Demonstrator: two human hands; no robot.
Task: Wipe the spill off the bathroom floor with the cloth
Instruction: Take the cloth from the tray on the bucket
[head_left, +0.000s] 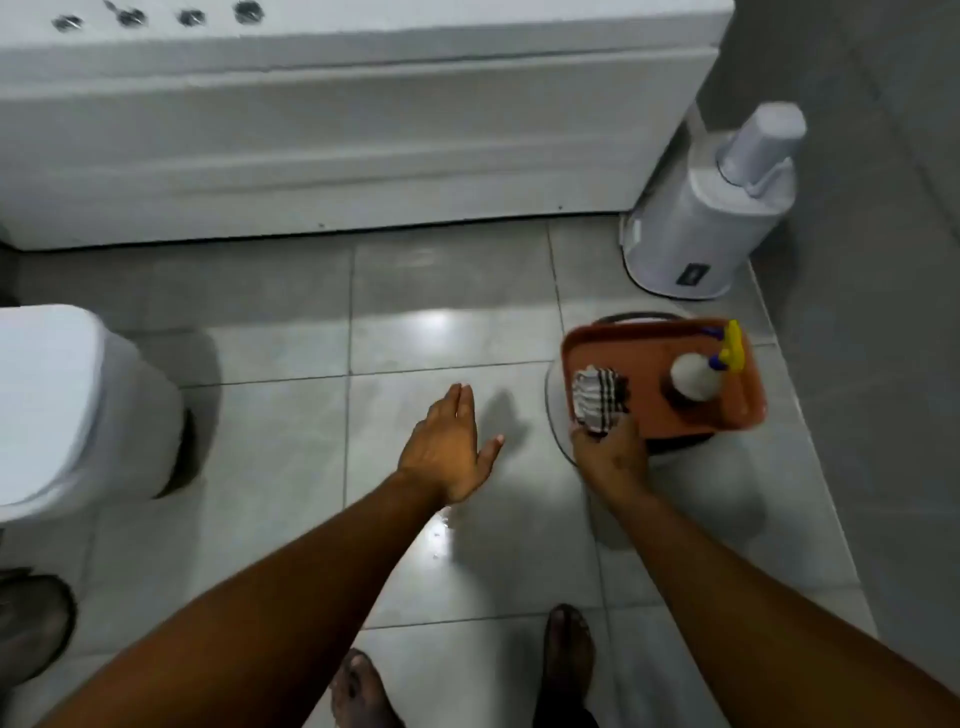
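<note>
1. Writing: we see a small dark label low on the white bin (711, 208) in the far right corner; its text is too small and blurred to read. The spray bottle (698, 376) shows no legible print.
2. Left arm: we see it stretched forward over the grey tiled floor (270, 415), the left hand (448, 446) palm down, above or on the tile; we cannot tell whether it touches.
3. Left fingers (461, 402): extended and held together, thumb spread out to the right, holding nothing.
4. Right arm: we see it reach forward and to the right, the right hand (613, 454) at the near left corner of the orange tray (649, 345).
5. Right fingers: curled around the near end of the cloth (597, 397), gripping it; individual fingertips are hidden beneath the fabric.
6. Cloth: checked in black and white, bunched, lying on the left part of the tray, beside the white spray bottle with its yellow and blue trigger.
7. Tray: it rests on a round dark object that we cannot identify, on the floor near the right wall.
8. Spill: we note a glossy patch (439, 535) on the tiles between the two forearms.
9. Surroundings: a white bathtub panel (337, 156) beyond, a toilet (67, 405) at left.
</note>
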